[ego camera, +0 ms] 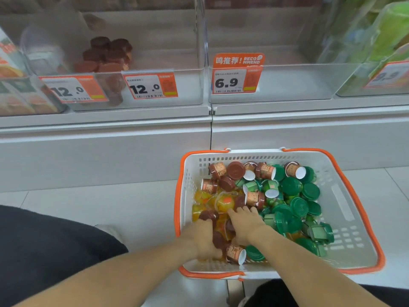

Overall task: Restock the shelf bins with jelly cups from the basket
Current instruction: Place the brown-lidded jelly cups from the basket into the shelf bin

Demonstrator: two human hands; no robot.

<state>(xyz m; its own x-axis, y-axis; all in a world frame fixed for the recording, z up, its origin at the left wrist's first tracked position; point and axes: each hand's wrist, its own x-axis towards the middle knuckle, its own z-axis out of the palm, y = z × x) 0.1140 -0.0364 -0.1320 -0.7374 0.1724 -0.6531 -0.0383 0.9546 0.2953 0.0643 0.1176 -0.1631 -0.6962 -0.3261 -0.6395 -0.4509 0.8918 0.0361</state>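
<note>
Step in hand looks like the pick: both hands are down in the basket [345,220] at lower centre-right of the frame, sorting brown-lidded jelly cups out of the mixed heap. Left hand [204,237] has fingers curled over a cluster of brown-lidded cups [218,239] near the basket's near-left corner, appears to be grasping them, tho exactly how many I can't tell. Right hand [244,222] lies just beside it w/ fingers spread fairly straight, tips touching the yellow-orange jelly packs [224,203] & a brown cup; it doesn't look closed round anything yet. Judging from this, nothing's lifted yet. Next move calls for a firm hold on a handful of brown cups, lifting clear of the rim w/o spilling, then up to the clear bin [141,100] at upper left, which already holds a few brown cups [108,54] toward the back. The bin [276,94] at upper centre-right, w/ the 6.9 price tag [235,82], looks bare, prob. for another sort. Materials: basket is white perforated plastic w/ orange rim & handles; cups are small, round, w/ rigid lids, brown or green [294,207], paper-look printed sides, white bases. They lie tumbled every which way, so likely to roll. Yellow packs are glossy & translucent. Bins are clear hard plastic, shelf is smooth white.
</note>
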